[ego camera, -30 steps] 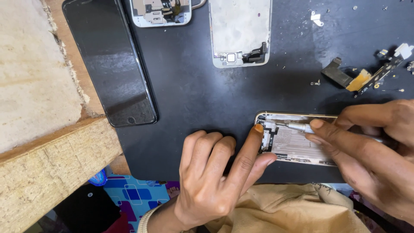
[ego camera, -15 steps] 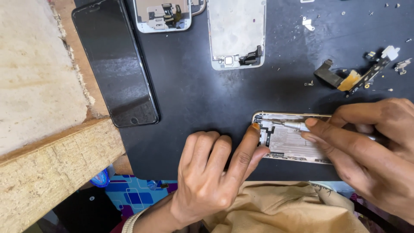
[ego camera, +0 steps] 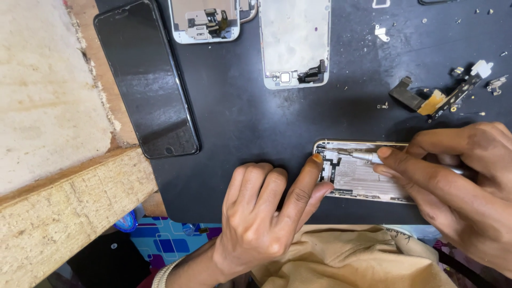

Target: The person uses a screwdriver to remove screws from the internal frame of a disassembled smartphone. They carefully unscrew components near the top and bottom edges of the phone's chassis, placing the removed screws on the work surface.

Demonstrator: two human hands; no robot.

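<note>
— How far in, from the head view?
— The opened silver phone housing (ego camera: 362,176) lies on the black mat (ego camera: 240,122); my left hand (ego camera: 266,213) pins its end, fingers together.
— And your right hand (ego camera: 458,181)?
— Pinched on a thin metal screwdriver (ego camera: 365,157), tip inside. Loose parts lie removed; more is left.

Work surface: black mat (ego camera: 240,122), matte, dusty, with pale specks and smudges. Soft light from above, dull sheen on the mat, faint shadows. Left of it a rough wooden bench (ego camera: 48,117), pale, worn top, chipped edge; a raw plank (ego camera: 69,213) runs diagonally along its front. Below the mat edge, blue patterned floor covering (ego camera: 165,242) shows, partly dark in shadow. Tan cloth (ego camera: 362,261) at bottom centre
</note>
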